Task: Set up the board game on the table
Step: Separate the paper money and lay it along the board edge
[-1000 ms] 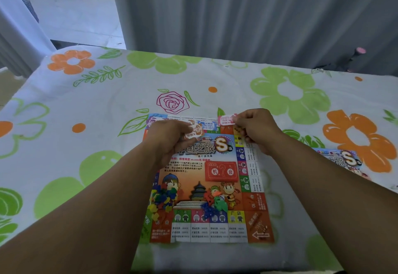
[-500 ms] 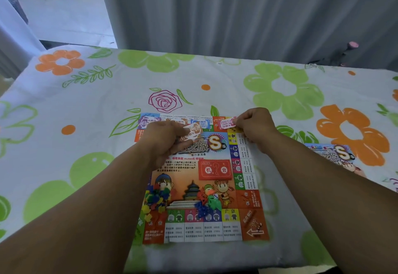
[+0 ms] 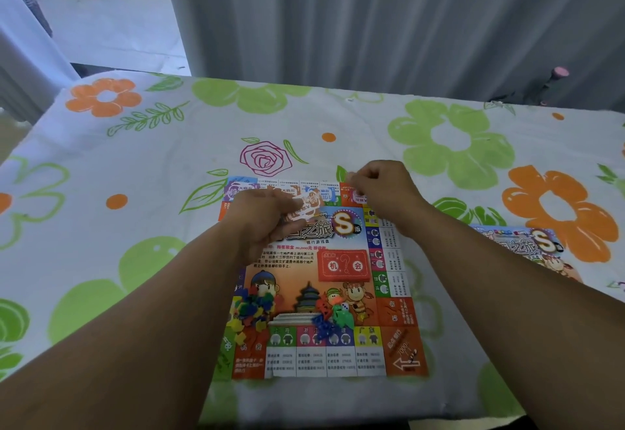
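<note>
Head view, the only one. The game board [image 3: 324, 281] lies unfolded and flat on the desk [image 3: 135, 227], near the front edge, on the flowered cloth [image 3: 453, 139]; that step looks done.

A heap of small coloured plastic pieces [image 3: 252, 311] sits on the board's lower-left area, unsorted. A smaller cluster of red, green and blue tokens [image 3: 329, 316] lies near the bottom centre, with what looks like a white die beside it.

The left hand [image 3: 260, 223] hovers over the board's upper left, fingers curled, pinching a small stack of cards [image 3: 304, 208]. The right hand [image 3: 382, 193] is at the board's top edge, thumb and fingertips pressed together on a small pink card [image 3: 357, 196], right at the top row of squares. Whether that card touches the board, cannot tell.

A second printed sheet [image 3: 527, 243] with the same logo lies at the right, partly hidden by the right forearm, well apart from the board.

Judgement: roughly midway. Board is out; cards are being dealt or placed; the pieces and tokens likely need sorting.
</note>
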A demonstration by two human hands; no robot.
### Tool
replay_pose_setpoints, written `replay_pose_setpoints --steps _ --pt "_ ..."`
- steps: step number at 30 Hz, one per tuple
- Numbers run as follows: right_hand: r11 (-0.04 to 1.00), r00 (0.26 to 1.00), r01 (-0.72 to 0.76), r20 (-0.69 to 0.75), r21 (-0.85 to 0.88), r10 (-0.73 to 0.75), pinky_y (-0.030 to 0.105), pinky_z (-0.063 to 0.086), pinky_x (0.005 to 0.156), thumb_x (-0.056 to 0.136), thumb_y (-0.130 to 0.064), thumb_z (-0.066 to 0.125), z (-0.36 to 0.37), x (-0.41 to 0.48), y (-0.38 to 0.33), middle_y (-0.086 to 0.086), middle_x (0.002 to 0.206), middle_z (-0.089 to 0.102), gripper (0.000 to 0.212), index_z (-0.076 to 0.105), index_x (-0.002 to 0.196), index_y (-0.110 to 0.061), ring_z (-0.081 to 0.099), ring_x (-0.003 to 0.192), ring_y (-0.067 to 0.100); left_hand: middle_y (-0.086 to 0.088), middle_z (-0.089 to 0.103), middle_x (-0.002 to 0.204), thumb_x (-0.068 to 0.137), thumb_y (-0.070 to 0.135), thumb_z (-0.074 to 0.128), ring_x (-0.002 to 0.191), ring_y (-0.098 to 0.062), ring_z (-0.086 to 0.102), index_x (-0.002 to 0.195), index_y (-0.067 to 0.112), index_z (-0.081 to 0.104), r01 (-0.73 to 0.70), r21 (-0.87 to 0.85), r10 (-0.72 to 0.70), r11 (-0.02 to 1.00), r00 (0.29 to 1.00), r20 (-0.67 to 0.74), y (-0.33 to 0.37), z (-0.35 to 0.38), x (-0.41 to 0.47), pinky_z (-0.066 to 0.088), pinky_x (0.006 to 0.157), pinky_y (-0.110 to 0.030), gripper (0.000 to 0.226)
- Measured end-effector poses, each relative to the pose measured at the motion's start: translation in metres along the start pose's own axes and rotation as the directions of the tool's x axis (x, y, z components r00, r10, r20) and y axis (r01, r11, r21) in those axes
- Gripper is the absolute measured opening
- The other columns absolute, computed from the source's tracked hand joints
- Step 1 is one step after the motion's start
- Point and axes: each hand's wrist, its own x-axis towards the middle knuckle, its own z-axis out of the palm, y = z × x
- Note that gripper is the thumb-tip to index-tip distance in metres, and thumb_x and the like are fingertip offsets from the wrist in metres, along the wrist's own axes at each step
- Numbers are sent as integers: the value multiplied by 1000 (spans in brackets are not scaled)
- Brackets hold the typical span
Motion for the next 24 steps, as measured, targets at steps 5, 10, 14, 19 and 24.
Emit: replay_pose_setpoints --steps 5,10,14,19,24 --pt "990 952 100 280 99 -124 23 42 44 90 -33 74 23 -15 -24 -1 65 67 33 69 87 0 51 46 13 -19 73 101 90 3 70 79 -27 77 104 -2 68 5 -1 -5 1000 1000 -9 1 -9 -1 64 66 -30 16" --pt "989 954 113 269 93 -134 16 40 43 91 -18 74 41 -11 -34 -1 62 59 22 69 86 2 48 41 2 -19 74 100 91 6 69 76 -30 77 107 -3 68 7 -14 -7 1000 1000 -24 2 -21 -2 63 68 -33 18" --pt "976 977 -48 215 213 1 23 38 42 92 -18 72 56 -4 -37 11 73 59 21 67 86 1 44 48 16 -20 73 105 90 4 71 80 -34 76 99 -1 70 7 -6 -8 1000 996 -88 2 -39 0 64 74 -38 11" --pt "962 974 -169 185 215 130 24 39 42 94 -12 68 74 1 -40 17 75 61 24 66 98 12 46 50 17 -21 73 105 89 6 72 81 -38 75 102 1 69 40 -33 -44 999 993 -110 4 -55 -1 63 77 -38 14" --pt "980 980 -151 150 129 132 26 41 46 93 -13 70 81 4 -39 15 75 67 19 68 89 6 52 52 20 -20 73 104 90 5 69 80 -38 76 113 2 63 63 -64 -69 996 992 -102 6 -62 -2 63 76 -38 24"
